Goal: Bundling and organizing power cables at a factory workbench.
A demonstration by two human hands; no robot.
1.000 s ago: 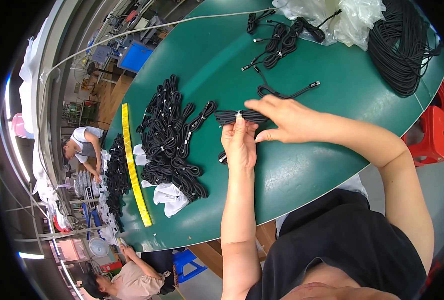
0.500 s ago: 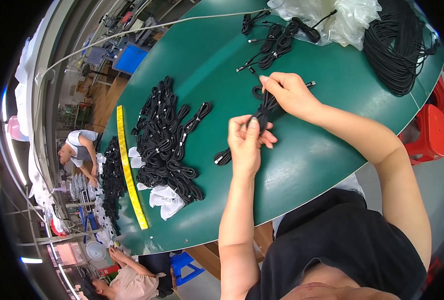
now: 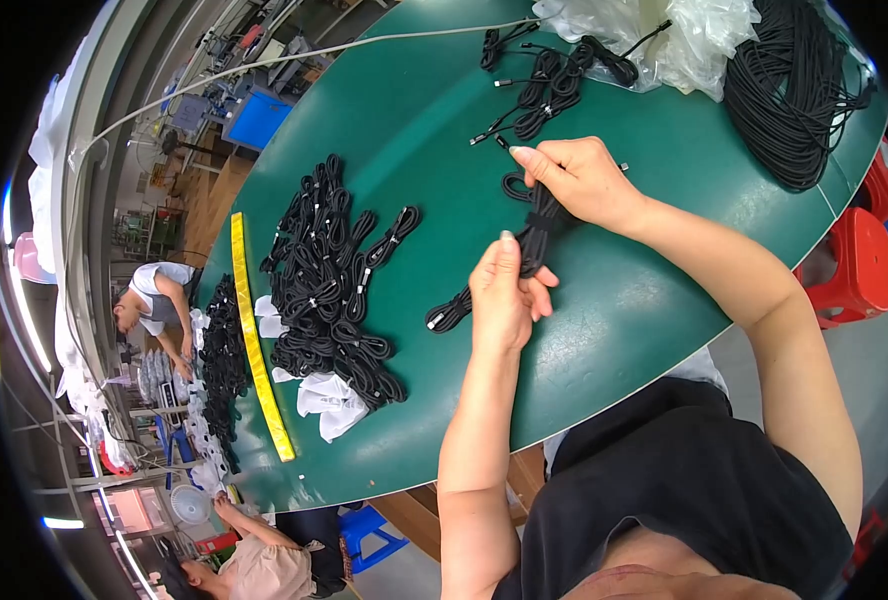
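A coiled black cable [image 3: 538, 232] hangs between my hands above the green table [image 3: 604, 340], with a dark band around its middle. My right hand [image 3: 586, 185] grips the upper part of the coil, thumb and fingers pinched near a cable end with a plug. My left hand [image 3: 504, 298] has its fingers curled around the lower part; its thumb points up beside the coil. Part of the coil is hidden behind the fingers. Just left of my left hand, another coiled cable [image 3: 449, 314] lies on the table.
A heap of coiled black cables [image 3: 329, 285] lies left, by a yellow strip [image 3: 261, 340] and white plastic bags [image 3: 332, 403]. Farther back are loose cables [image 3: 544, 90], clear plastic bags [image 3: 704, 40] and a big black cable bundle [image 3: 789, 95]. Two people work at left; red stools [image 3: 854, 265] stand right.
My left hand has shifted slightly right and down along the coil, and its thumb has come off the coil's front. My right hand has moved only a little.
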